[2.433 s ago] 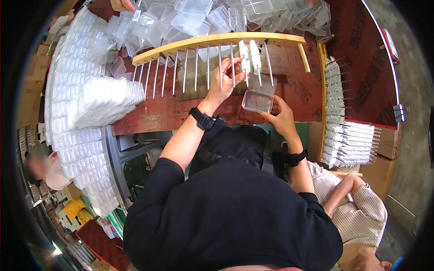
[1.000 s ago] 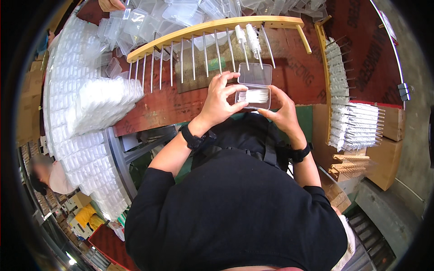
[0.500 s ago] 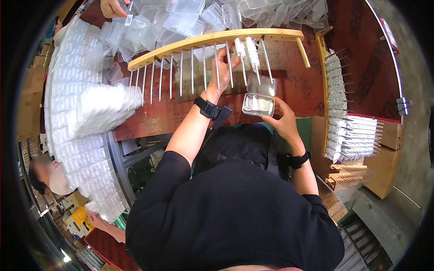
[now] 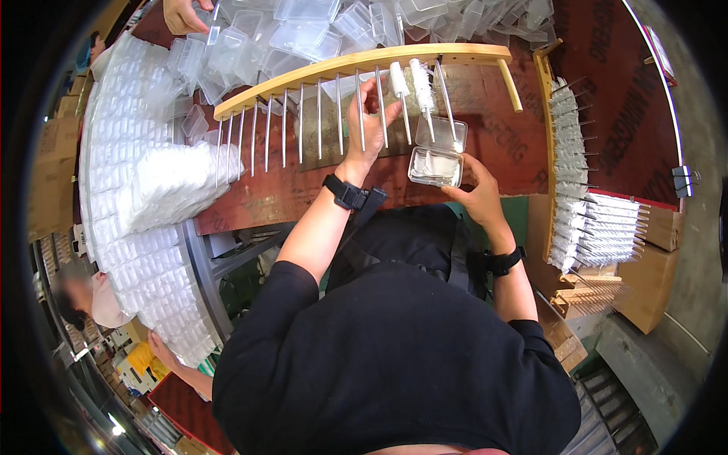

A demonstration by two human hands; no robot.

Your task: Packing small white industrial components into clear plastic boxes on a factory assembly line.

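Observation:
My left hand (image 4: 365,125) is among the metal rods of a wooden rack (image 4: 364,61), thumb apart from the fingers and nothing visible in its grasp. Beside its thumb, a short white bundle (image 4: 399,80) sits on one rod. A longer white bundle (image 4: 422,85) is on the neighbouring rod to the right. My right hand (image 4: 479,193) is closed on the right side of a small clear plastic box (image 4: 415,165). White folded pieces (image 4: 436,164) lie inside the box, and its hinged lid (image 4: 447,134) stands open on the far side.
Loose clear boxes (image 4: 303,34) pile up behind the rack, near another person's hand (image 4: 184,15). White packs (image 4: 174,182) are stacked at left, beside rows of filled boxes (image 4: 140,265). A second rack (image 4: 547,152) with loaded rods stands right. Another person's arm (image 4: 178,368) reaches in lower left.
My left hand has shifted slightly down, its thumb now lower and further from the short white bundle. The box in my right hand has turned slightly. The far person's hand has moved slightly left.

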